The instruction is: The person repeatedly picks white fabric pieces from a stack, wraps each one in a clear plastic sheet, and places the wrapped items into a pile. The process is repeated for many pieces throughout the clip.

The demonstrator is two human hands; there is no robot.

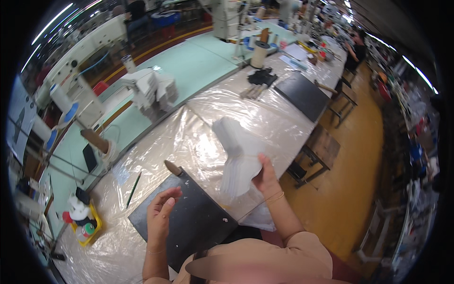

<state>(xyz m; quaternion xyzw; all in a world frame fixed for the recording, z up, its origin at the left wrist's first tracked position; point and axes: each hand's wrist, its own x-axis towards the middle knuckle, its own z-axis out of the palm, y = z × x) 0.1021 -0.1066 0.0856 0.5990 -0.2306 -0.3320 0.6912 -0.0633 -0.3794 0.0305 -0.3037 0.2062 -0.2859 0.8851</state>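
Observation:
My right hand (268, 176) grips the near right edge of a stack of white cut pieces (241, 158), its thumb on top and its fingers partly hidden. The stack is curved, with many thin layers showing along its left side. Over the dark board (196, 215), my left hand (162, 210) is raised with nothing in it, its fingers bent and the thumb apart. Beyond that hand, a tool with a wooden handle (173, 167) lies at the board's far corner. To the left rests a thin green pencil (134, 190).
Shiny clear plastic covers the table (165, 142). A yellow basket (97, 232) with bottles stands at left. More white stacked pieces (146, 87) sit on the pale green bench (189, 61). Farther off are a second dark board (302, 96), black gloves (263, 75) and a thread cone (259, 54).

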